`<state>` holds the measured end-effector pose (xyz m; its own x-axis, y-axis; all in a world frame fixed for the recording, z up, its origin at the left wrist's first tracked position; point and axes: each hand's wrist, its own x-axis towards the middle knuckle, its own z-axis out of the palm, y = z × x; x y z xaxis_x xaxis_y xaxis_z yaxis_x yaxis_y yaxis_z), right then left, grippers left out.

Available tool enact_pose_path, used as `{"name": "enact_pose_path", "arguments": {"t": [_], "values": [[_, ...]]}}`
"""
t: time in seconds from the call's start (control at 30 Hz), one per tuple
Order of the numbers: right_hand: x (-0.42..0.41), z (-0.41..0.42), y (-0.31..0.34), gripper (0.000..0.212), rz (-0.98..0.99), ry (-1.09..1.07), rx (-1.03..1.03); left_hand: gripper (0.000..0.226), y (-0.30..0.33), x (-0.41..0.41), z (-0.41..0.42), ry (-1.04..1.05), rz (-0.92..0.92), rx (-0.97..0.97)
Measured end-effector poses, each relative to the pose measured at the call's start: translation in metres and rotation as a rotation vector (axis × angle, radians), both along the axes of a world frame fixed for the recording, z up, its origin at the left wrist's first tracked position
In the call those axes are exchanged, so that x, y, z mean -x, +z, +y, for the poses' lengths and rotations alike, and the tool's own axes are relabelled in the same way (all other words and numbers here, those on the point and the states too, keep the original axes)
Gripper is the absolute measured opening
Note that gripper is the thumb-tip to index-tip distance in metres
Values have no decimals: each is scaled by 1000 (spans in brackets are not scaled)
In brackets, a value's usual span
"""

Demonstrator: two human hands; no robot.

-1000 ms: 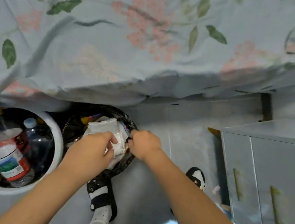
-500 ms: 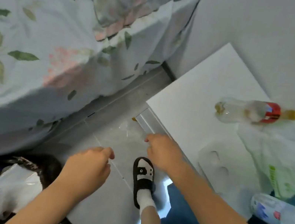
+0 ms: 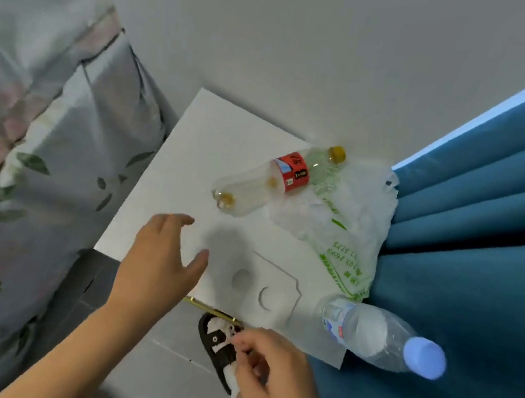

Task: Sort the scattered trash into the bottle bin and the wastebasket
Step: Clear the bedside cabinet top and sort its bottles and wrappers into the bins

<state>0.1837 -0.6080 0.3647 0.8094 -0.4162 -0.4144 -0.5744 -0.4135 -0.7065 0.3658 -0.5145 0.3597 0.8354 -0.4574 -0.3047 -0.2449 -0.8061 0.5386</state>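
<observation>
The view has swung from the bins up to the worktop (image 3: pixel 194 139). The left hand (image 3: pixel 158 263) hovers over its near edge, grip spread and holding nothing. The right hand (image 3: pixel 270 370) hangs lower, fingers loosely curled, empty. On the worktop: two bottles, one red-labelled (image 3: pixel 278 177) lying flat, one blue-capped (image 3: pixel 380 338); one bag (image 3: pixel 341 219); one white tray (image 3: pixel 268 290).

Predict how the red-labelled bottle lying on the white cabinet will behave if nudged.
The red-labelled bottle lies on its side, so it would probably roll. It looks nearly empty, so likely light. Its clear plastic may dent when squeezed.
</observation>
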Motion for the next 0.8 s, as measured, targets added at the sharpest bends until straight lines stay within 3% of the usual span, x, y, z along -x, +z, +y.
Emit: {"name": "enact_pose_path", "arguments": {"t": [0.13, 0.27, 0.3, 0.37, 0.47, 0.57, 0.63, 0.8], "values": [[30, 5, -31, 8, 117, -250, -48, 91, 2, -40, -76, -89, -147, -36], [37, 14, -45, 23, 164, -410, 75, 106, -10, -66, -137, -288, -151, -260], [35, 12, -47, 28, 210, -367, 69, 105, -13, -67, -147, -326, -135, -286], [42, 9, -51, 34, 280, -301, -134, 102, -23, -66, -163, -385, -115, -324], [52, -5, -49, 54, 243, -342, -114, 92, -37, -65, -167, -413, -100, -379], [51, -16, -43, 35, 237, -262, -140, 77, -51, -65, -167, -369, -47, -381], [53, -24, -45, 17, 134, -269, -35, 69, -52, -66, -165, -344, -46, -382], [41, -29, -41, 22, 77, -214, 13, 69, -39, -63, -146, -294, -100, -304]]}}
